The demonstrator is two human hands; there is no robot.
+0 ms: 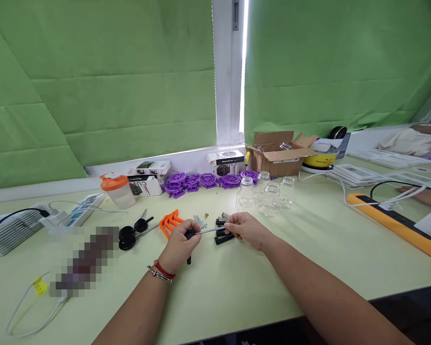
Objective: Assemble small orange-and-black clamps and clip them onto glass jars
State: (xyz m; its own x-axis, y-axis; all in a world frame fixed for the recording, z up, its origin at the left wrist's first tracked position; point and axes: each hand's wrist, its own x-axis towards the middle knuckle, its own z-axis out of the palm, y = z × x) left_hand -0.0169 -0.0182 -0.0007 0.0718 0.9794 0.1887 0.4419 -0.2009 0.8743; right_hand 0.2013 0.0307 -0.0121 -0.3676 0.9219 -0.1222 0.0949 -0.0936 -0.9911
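A thin metal rod [211, 231] runs between my two hands above the table. At its left end is a black piece, gripped in the curled fingers of my left hand [183, 244]. My right hand [243, 229] pinches around the rod's other end, and its fingertips hide that tip. Black blocky parts [224, 238] lie below the right fingers, with coil springs [225, 216] behind them. Several screws [200, 221] and small brass pieces [206, 215] rest beyond the rod. Orange angled pieces [170, 221] lie just past my left hand. A small black part [189, 260] shows beneath the left hand.
Black round parts with metal rods [127, 238] lie left. Behind stand purple plastic pieces [207, 180], clear jars [271, 197], a cardboard box [280, 160] and an orange-lidded shaker bottle [117, 189]. An orange power strip [398, 227] is at right. Another person's arm [422, 196] shows far right.
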